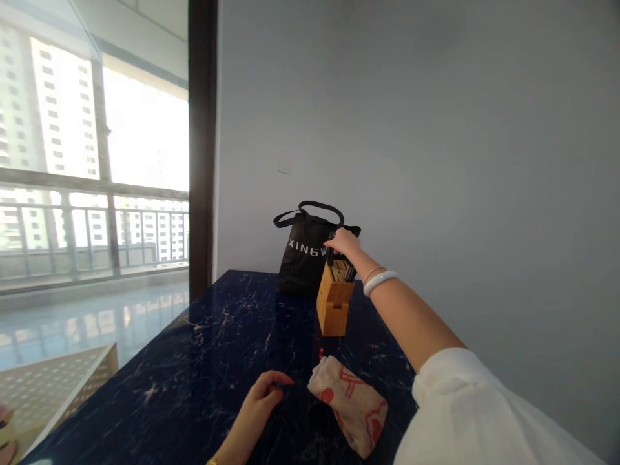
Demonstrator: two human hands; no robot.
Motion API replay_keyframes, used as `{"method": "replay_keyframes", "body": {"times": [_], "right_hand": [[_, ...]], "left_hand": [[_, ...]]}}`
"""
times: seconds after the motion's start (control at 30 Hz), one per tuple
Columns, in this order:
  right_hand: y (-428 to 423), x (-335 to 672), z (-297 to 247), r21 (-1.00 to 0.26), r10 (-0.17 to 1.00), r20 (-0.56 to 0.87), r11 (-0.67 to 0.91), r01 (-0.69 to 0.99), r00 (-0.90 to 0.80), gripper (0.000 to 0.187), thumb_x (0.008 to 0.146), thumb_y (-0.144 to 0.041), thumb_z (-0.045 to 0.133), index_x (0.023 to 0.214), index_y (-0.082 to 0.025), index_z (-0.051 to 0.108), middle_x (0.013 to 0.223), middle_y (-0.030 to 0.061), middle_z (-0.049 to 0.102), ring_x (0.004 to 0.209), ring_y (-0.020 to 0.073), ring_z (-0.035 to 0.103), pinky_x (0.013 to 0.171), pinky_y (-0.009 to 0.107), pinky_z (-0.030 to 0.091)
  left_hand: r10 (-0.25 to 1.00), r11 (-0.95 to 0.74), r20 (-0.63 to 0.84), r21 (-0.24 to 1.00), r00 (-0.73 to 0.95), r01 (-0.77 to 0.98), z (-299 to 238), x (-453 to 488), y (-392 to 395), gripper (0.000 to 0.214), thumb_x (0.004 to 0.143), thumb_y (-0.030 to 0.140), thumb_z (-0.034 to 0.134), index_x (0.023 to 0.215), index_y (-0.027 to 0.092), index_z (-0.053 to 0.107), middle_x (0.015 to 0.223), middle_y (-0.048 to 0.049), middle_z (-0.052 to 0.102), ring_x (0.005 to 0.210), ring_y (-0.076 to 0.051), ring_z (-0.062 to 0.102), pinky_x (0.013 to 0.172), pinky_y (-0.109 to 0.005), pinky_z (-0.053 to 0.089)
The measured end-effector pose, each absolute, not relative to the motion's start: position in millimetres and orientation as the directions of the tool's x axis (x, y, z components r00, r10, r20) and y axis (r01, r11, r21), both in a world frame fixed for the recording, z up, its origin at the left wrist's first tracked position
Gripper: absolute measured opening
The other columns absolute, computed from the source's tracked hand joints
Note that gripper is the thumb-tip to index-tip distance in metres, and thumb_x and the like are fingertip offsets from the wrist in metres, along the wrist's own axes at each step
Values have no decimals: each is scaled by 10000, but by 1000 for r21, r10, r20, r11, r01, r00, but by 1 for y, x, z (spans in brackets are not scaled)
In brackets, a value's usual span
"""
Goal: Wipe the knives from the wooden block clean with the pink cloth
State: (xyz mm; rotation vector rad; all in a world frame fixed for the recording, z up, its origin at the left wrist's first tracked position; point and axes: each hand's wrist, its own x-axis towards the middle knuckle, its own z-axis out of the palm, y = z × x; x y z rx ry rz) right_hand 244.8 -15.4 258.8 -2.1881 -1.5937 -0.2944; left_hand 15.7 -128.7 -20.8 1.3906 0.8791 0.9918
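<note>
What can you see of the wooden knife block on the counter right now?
The knife block is light wood, bamboo by its look, and stands upright on the dark blue marbled counter, with a notch cut low in its near face. Dark handles stick out of its top. The right hand rests on those handles. A black tote bag stands just behind it, and a folded patterned cloth lies nearer, apart.

Daylight from the window (97, 161) at left, overexposed to white in the upper panes. Glare on the floor (72, 323) and faint sheen on the dark table (194, 361). Wall (436, 161) evenly lit, soft grey. Bag (303, 255) underexposed. Wide-angle bending at edges; sleeve (484, 420) near the lens soft.
</note>
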Motion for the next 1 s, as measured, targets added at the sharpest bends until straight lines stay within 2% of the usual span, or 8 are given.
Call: {"method": "replay_keyframes", "body": {"times": [0.13,0.27,0.37,0.5,0.67,0.83,0.93,1.0], "right_hand": [[-27,255,262,-150,888,368,-235,960,274,503,635,-594,562,829,-131,604,802,112,640,823,230,585,755,333,405],[-49,267,269,44,951,242,-208,977,192,605,528,-677,587,834,-156,620,906,124,626,909,274,549,816,387,377],[-63,271,265,180,975,137,-197,964,174,524,521,-609,647,809,-171,635,893,110,627,940,295,530,873,480,310],[-70,269,255,230,975,173,-177,957,139,392,576,-489,677,808,-175,646,910,104,627,959,291,519,899,531,240],[-72,269,273,194,962,249,-160,968,109,366,559,-483,685,766,-183,652,865,82,637,939,279,528,868,512,292],[-99,278,345,31,911,412,-44,999,27,318,543,-424,706,633,-127,641,568,42,594,664,198,588,637,319,439],[-133,273,382,-87,779,627,51,995,15,376,603,-432,652,661,-62,621,566,45,583,566,140,574,551,258,421],[-158,259,385,-100,648,760,190,977,-48,484,756,-454,427,725,-6,606,679,62,592,602,88,577,566,213,395]], "left_hand": [[927,-76,76,997,367,-14,-20,15,-128,193,630,228,534,784,166,633,681,-2,581,600,-137,507,577,-242,376],[929,-49,54,999,365,-24,-16,15,-131,202,634,246,537,794,167,633,692,-3,587,607,-141,516,584,-243,380],[928,-57,64,998,366,-30,-16,15,-131,206,639,246,532,801,163,627,720,-9,598,645,-151,532,609,-248,391],[923,-39,49,999,382,-33,-15,15,-132,232,639,255,529,828,155,617,679,-7,596,631,-159,542,600,-257,395],[939,-10,34,997,341,-73,-9,14,-138,236,619,257,545,824,168,620,634,11,582,596,-148,535,572,-244,387],[922,18,21,995,388,-97,-4,14,-141,257,616,263,573,851,169,614,618,18,563,573,-135,524,556,-234,373],[901,22,24,995,433,-101,-4,14,-141,281,629,277,594,889,173,606,623,20,556,570,-133,518,558,-232,368],[896,22,28,994,443,-109,-3,14,-142,277,645,291,596,898,177,608,651,11,571,600,-142,527,579,-238,374]]}}
